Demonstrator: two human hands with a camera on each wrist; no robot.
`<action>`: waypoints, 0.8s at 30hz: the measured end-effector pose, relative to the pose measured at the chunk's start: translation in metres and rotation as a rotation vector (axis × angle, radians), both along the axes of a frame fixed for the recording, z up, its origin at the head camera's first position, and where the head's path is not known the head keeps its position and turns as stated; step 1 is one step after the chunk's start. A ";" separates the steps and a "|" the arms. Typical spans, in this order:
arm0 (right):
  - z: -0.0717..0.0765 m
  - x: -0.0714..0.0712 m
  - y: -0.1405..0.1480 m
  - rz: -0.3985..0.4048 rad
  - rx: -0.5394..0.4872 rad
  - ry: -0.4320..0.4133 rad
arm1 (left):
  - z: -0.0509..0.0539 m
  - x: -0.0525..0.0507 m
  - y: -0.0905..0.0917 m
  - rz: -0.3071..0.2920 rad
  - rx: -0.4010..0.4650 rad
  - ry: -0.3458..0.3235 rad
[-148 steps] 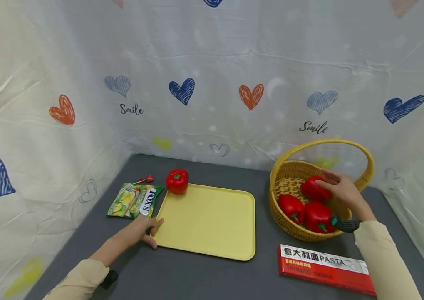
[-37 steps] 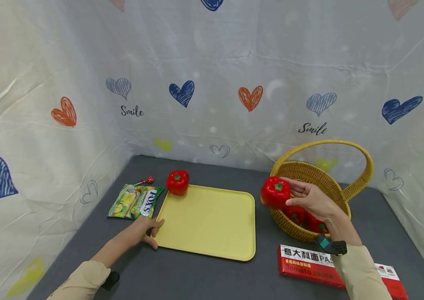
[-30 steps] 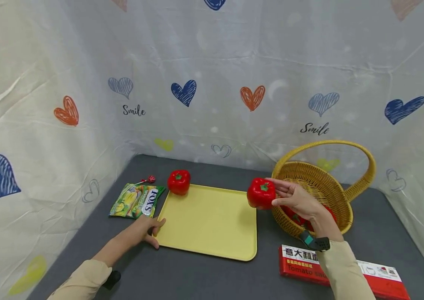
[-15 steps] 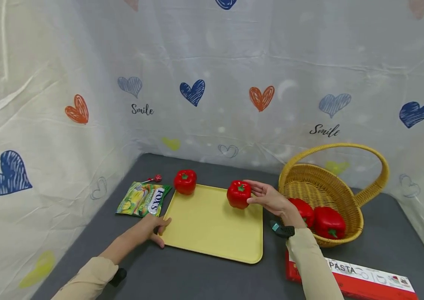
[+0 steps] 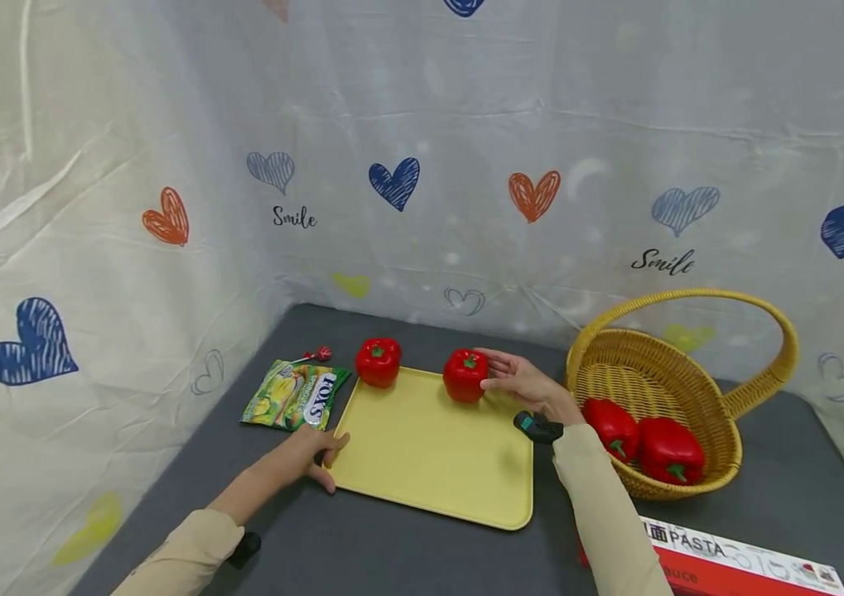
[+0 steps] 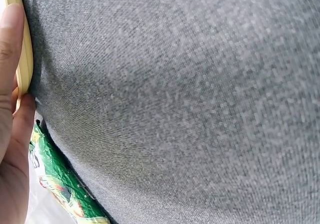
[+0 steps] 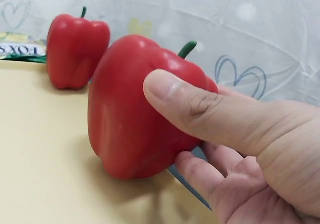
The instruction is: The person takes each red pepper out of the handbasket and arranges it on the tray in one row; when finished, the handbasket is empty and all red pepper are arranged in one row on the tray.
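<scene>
My right hand [image 5: 522, 382] grips a red bell pepper [image 7: 135, 109] between thumb and fingers, at the far edge of a yellow tray [image 5: 432, 459]. The pepper is slightly tilted, green stem up; whether its base touches the tray I cannot tell. A second bell pepper [image 5: 378, 362] stands upright at the tray's far left corner. My left hand [image 5: 295, 459] holds the tray's left rim; in the left wrist view its fingers [image 6: 11, 29] lie against that rim. Two more red peppers [image 5: 669, 449] sit in a yellow wicker basket [image 5: 648, 364] on the right.
A green FOX'S candy bag [image 5: 295, 396] lies left of the tray, with a red lollipop [image 5: 323, 353] behind it. A red and white pasta box [image 5: 749, 563] is at the front right, partly under my right sleeve. A printed curtain hangs behind the grey table [image 5: 384, 546].
My right hand has lifted one bell pepper out of the basket and carried it left and down to the far part of the tray. The left hand has stayed on the rim. The view has shifted slightly.
</scene>
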State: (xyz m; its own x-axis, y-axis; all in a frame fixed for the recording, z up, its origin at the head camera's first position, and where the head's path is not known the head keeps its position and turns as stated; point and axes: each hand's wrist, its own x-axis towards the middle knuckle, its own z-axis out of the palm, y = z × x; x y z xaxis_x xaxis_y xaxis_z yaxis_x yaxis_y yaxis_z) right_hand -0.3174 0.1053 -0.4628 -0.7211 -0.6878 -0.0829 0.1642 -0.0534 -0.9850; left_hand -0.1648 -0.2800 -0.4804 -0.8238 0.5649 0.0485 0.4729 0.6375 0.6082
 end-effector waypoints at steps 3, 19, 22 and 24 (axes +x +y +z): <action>0.000 -0.005 -0.009 0.018 -0.010 -0.018 | 0.001 0.001 0.000 0.011 0.005 -0.013; -0.001 -0.012 -0.057 0.079 -0.048 -0.050 | 0.003 0.003 0.003 -0.046 0.016 0.077; 0.000 -0.013 -0.063 0.079 -0.053 -0.054 | 0.004 0.002 0.003 -0.032 0.002 0.055; 0.000 -0.014 -0.067 0.079 -0.057 -0.059 | 0.003 0.001 0.002 -0.021 0.004 0.043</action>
State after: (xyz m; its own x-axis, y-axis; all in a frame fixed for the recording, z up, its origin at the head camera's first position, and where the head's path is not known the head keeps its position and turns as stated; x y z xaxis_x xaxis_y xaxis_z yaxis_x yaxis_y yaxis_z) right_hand -0.3310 0.0382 -0.4625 -0.6592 -0.7474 -0.0825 0.2278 -0.0940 -0.9692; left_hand -0.1635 -0.2782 -0.4776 -0.8090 0.5816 0.0853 0.5116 0.6252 0.5895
